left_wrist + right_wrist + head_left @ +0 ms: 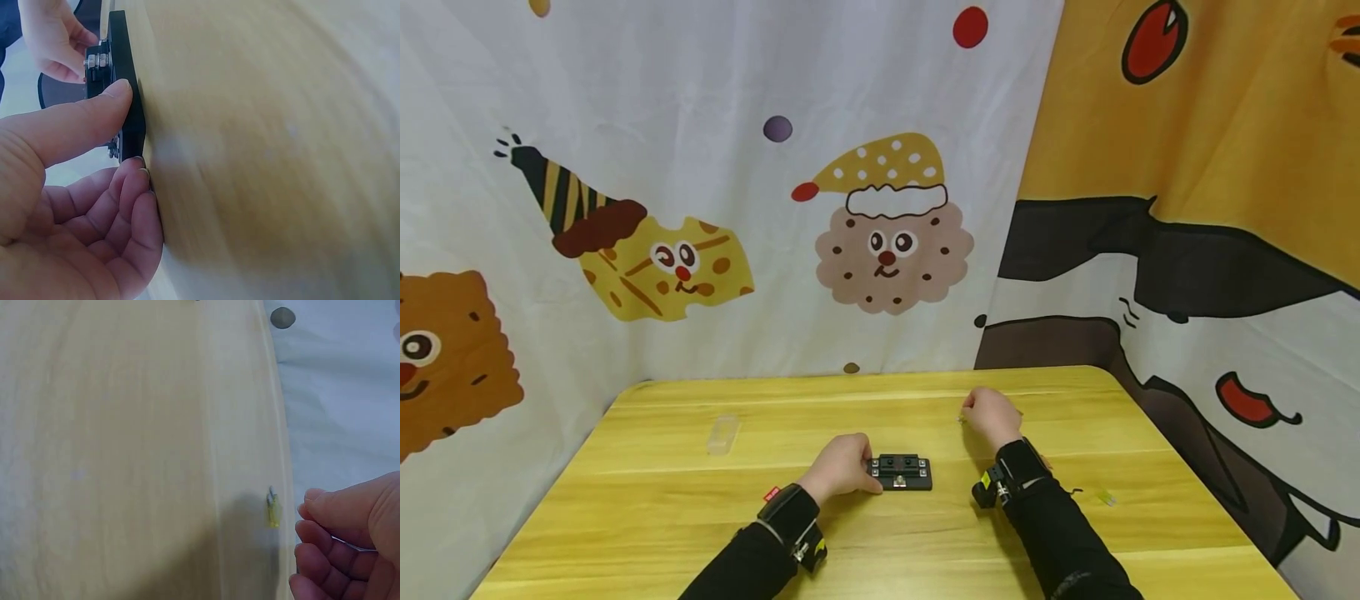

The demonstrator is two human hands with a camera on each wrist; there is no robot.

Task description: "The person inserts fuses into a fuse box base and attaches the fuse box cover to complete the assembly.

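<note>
A black rectangular block with metal screw terminals (901, 472) lies on the wooden table in the head view. My left hand (841, 468) grips its left end, thumb on the near side. In the left wrist view the thumb presses against the black block (128, 62) and the fingertips meet its end, low by the tabletop. My right hand (992, 415) is near the back of the table, fingers bent. Beside its fingertips in the right wrist view lies a small yellow piece with a metal tip (273, 511); nothing shows between thumb and fingers (319, 550).
A small clear plastic tray (723, 434) lies at the left of the table (647, 500). On the right, past the right forearm, are a small yellow-green piece (1107, 497) and a thin dark bit (1077, 491). A printed curtain (700, 100) hangs behind the table.
</note>
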